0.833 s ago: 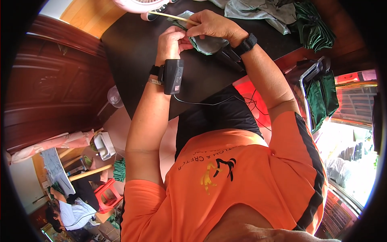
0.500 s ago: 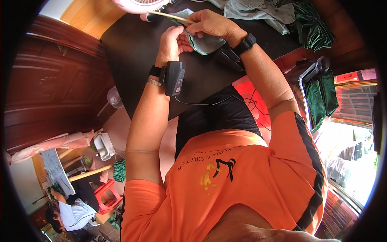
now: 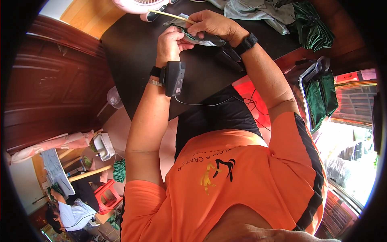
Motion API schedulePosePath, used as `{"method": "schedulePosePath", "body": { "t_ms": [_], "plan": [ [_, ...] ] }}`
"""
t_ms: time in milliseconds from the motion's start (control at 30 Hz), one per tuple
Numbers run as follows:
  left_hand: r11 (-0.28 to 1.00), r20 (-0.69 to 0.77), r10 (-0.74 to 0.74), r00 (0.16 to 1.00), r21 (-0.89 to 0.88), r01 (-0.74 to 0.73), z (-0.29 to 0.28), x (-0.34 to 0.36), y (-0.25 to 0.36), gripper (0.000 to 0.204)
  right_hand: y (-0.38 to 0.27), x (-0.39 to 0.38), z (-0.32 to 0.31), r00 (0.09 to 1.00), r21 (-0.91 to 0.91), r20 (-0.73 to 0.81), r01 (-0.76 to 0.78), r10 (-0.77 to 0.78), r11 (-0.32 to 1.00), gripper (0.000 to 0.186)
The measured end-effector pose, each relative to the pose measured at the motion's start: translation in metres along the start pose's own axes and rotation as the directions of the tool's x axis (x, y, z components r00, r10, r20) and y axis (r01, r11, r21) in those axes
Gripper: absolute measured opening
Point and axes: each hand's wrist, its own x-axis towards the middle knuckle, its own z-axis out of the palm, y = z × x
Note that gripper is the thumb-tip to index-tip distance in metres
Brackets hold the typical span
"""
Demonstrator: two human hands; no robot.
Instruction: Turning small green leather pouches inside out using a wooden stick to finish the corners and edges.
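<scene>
My right hand (image 3: 211, 25) grips a thin pale stick (image 3: 165, 14), which points up and left toward the pink fan at the table's back edge; its thumb and fingers also rest on a small grey cloth piece (image 3: 205, 42) with green edging. My left hand (image 3: 169, 44) is just left of it, fingertips pinched on the edge of the same cloth. Part of the cloth is hidden behind my fingers. Both hands are above the dark table (image 3: 133, 56). A black device is strapped to each of my wrists, with a thin cable running from the left one.
A pink fan (image 3: 139, 5) stands at the back. Grey cloths (image 3: 258, 12) and folded green pieces (image 3: 312, 28) lie at the right of the table. A green bag (image 3: 320, 97) is at the right. A co-worker (image 3: 74, 213) is at lower left near a red stool (image 3: 109, 195).
The cloth has tipped from a broad rounded face to a narrower strip between my hands. My left fingers have moved slightly left and closed on its edge again.
</scene>
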Motion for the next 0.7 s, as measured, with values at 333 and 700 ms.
{"method": "schedulePosePath", "body": {
  "t_ms": [333, 700],
  "plan": [
    [0.999, 0.154, -0.037, 0.987, -0.010, 0.039, 0.008, -0.003, 0.006, 0.021, -0.001, -0.001, -0.004, 0.999, -0.036, 0.047, 0.001, 0.001, 0.999, 0.013],
    [0.968, -0.095, 0.119, 0.988, 0.233, -0.094, 0.006, 0.000, 0.003, 0.014, -0.002, 0.000, 0.007, 0.999, -0.004, 0.010, 0.047, -0.047, 0.999, 0.013]
  ]
}}
